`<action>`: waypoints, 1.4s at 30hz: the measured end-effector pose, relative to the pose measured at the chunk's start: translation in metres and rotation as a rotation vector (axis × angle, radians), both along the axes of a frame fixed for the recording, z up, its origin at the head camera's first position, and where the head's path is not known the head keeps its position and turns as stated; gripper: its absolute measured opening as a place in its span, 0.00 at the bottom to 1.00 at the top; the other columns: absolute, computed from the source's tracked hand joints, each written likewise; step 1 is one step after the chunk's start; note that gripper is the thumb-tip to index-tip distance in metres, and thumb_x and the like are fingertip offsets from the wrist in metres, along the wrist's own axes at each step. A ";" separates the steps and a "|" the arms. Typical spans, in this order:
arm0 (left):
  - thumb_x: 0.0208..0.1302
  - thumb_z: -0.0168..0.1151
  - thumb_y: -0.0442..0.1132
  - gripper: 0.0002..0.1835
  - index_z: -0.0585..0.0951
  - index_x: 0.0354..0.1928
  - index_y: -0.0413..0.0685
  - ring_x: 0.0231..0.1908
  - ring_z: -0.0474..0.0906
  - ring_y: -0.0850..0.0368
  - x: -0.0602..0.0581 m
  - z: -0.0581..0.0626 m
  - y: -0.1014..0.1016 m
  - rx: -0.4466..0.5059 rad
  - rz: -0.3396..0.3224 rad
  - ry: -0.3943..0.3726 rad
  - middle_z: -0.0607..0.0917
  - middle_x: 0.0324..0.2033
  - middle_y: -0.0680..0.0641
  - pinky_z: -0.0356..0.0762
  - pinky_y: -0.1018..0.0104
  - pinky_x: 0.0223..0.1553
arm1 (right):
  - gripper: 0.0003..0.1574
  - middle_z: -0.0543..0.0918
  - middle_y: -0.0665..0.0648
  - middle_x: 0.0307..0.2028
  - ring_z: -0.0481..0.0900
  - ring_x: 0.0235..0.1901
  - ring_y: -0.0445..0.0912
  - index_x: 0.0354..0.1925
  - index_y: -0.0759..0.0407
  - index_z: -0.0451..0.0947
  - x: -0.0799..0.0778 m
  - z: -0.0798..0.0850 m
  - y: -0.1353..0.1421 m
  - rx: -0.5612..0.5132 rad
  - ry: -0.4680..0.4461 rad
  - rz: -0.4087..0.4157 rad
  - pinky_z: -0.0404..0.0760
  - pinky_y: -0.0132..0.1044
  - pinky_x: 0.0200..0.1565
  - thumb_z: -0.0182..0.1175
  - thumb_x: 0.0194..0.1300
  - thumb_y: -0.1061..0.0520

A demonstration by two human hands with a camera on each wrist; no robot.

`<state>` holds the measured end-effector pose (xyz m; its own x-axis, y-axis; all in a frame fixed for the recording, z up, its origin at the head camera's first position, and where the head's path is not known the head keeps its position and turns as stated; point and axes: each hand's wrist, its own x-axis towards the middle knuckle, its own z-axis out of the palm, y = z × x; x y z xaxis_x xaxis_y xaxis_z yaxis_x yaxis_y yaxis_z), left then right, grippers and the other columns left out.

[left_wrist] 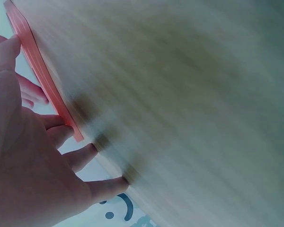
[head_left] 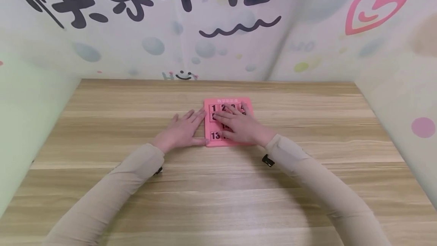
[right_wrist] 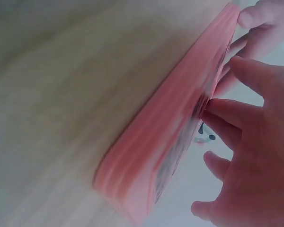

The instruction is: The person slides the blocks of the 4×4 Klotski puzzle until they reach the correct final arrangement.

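Note:
A pink number sliding puzzle (head_left: 207, 127) lies flat on the wooden table. Its tiles 1 to 4 run along the top row, with 13 at the bottom left; a bare pink slot shows at the left of the third row. My left hand (head_left: 179, 131) steadies the puzzle's left side, thumb at the lower corner and a fingertip at the edge, other fingers spread. Over the tiles reaches my right hand (head_left: 245, 127), fingers extended, a fingertip touching the tiles near the 5. It covers much of the middle and right tiles. In the right wrist view the puzzle's side (right_wrist: 146, 127) appears thick and rounded.
Wood-grain table (head_left: 205, 208) surrounds the puzzle on all sides. Behind it rises a white printed backdrop (head_left: 232, 56) with black lettering and bubbles. Pale panels flank the table left and right. A black wrist device (head_left: 268, 160) shows under the right sleeve.

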<state>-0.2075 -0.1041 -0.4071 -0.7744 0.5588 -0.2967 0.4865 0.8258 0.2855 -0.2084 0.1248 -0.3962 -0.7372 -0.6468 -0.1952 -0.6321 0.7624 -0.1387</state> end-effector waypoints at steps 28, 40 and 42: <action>0.62 0.54 0.68 0.53 0.42 0.77 0.46 0.73 0.38 0.42 -0.001 0.000 -0.001 0.008 0.011 -0.008 0.41 0.75 0.48 0.35 0.33 0.66 | 0.34 0.65 0.53 0.69 0.47 0.73 0.55 0.70 0.52 0.66 0.017 -0.001 0.037 -0.086 -0.002 0.066 0.34 0.62 0.68 0.51 0.72 0.40; 0.63 0.53 0.68 0.53 0.42 0.76 0.46 0.73 0.38 0.42 0.000 -0.001 -0.001 0.017 0.001 0.000 0.41 0.75 0.48 0.35 0.33 0.66 | 0.37 0.59 0.54 0.72 0.44 0.73 0.57 0.73 0.53 0.59 0.007 -0.004 0.026 -0.113 -0.015 -0.001 0.32 0.63 0.68 0.49 0.72 0.40; 0.63 0.53 0.68 0.53 0.42 0.76 0.46 0.73 0.38 0.42 0.000 -0.001 0.000 0.016 0.001 0.001 0.41 0.75 0.48 0.35 0.33 0.66 | 0.38 0.58 0.54 0.72 0.44 0.73 0.57 0.73 0.54 0.59 0.005 -0.006 0.029 -0.101 0.000 -0.045 0.32 0.63 0.68 0.50 0.72 0.40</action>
